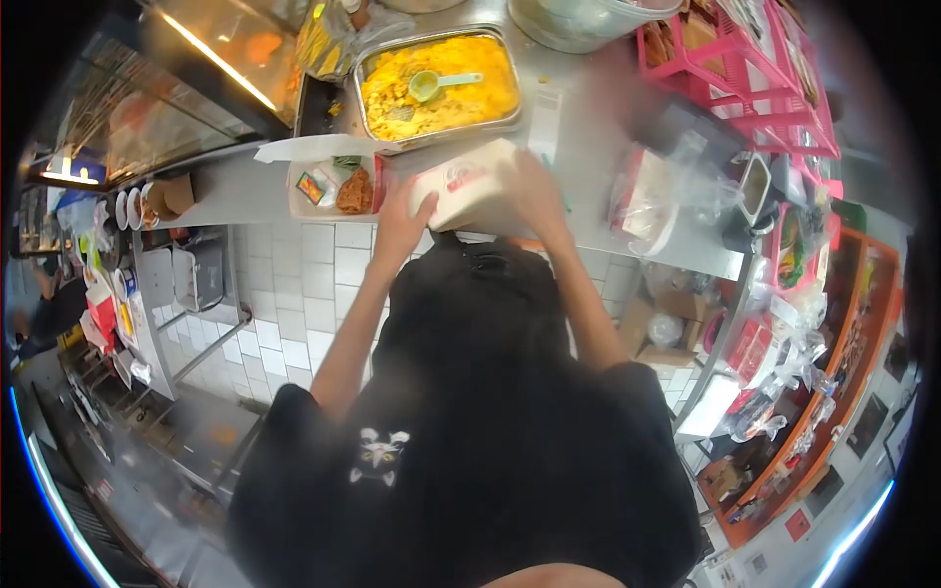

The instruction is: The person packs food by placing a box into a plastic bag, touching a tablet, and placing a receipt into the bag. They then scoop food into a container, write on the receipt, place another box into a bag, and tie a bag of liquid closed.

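Where the left hand point(397, 221) meets the carton: the thumb lies over the near left part of the top, and the grip is closed about that end, as wide as the carton there.
Right hand point(535, 198): at the carton's other end, blurred; how far its fingers are closed, I cannot tell.
White carton point(469, 183): between the two hands, in front of the dark shirt point(461, 421), by the near edge of the counter point(583, 176). Whether it rests there or is lifted, I cannot tell.
Long axis: runs across from hand to hand, slanting, with the right end farther from the body. Neither hand is clearly nearer, as each is at one end.
Open box point(294, 194): just beyond the left hand's outer side, holding a brown piece of food point(354, 192) and small packets; the left hand is the nearer one.
Metal tray point(517, 120): beyond the carton, with yellow food point(477, 100) and a scoop point(424, 87) lying on it.
Far right: plastic bags point(701, 189) and a pink basket point(737, 121), well apart from the carton.
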A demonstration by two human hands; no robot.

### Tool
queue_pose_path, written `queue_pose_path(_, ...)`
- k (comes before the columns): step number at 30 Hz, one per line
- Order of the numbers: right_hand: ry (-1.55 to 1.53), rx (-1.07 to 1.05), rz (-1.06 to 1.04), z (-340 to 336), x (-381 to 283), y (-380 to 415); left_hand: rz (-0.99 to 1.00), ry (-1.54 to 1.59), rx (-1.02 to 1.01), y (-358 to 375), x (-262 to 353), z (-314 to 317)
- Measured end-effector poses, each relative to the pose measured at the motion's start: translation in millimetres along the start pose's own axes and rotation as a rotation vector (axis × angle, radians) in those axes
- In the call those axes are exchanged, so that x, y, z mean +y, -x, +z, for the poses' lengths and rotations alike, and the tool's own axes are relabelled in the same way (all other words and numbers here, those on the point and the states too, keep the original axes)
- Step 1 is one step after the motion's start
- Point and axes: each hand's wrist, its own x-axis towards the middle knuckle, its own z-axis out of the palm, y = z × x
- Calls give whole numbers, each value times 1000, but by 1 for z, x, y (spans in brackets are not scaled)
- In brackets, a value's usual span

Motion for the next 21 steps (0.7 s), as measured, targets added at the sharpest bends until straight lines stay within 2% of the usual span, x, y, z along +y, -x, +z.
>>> queue_pose_path(1, -212, 90, 104, 28, 17, 7, 158, -280, 177, 8, -13, 22)
queue_pose_path(2, -372, 21, 185, 29, 18, 7, -154, 92, -5, 10, 13, 17)
queue_pose_path(3, -377, 21, 189, 22, 16, 8, -155, 87, -9, 9, 26, 17)
queue_pose_path(5, -414, -32, 91, 2, 7, 4, -451, 613, 35, 4, 40, 19)
queue_pose_path(9, -502, -60, 228, -19, 14, -13, -493, 588, 136, -11, 39, -8)
queue_pose_path(11, -517, -111, 334, -40, 1, -21, -671, 676, 20, -20, 59, -34)
queue_pose_path(13, -587, -81, 312, -40, 5, -26, -683, 617, -17, -26, 60, -45)
queue_pose_path(15, -776, -194, 407, -44, 6, -26, -684, 596, -103, -23, 61, -51)
queue_pose_path(17, -765, -148, 418, -49, 0, -23, -694, 595, -101, -23, 55, -46)
queue_pose_path(19, -469, -168, 301, -40, 4, -14, -564, 385, -86, -10, 47, -38)
queue_pose_path(20, -490, -125, 334, -27, 8, -9, -535, 503, -86, -4, 41, -30)
queue_pose_path(21, -497, -114, 345, -21, 10, -7, -531, 496, -101, -2, 43, -25)
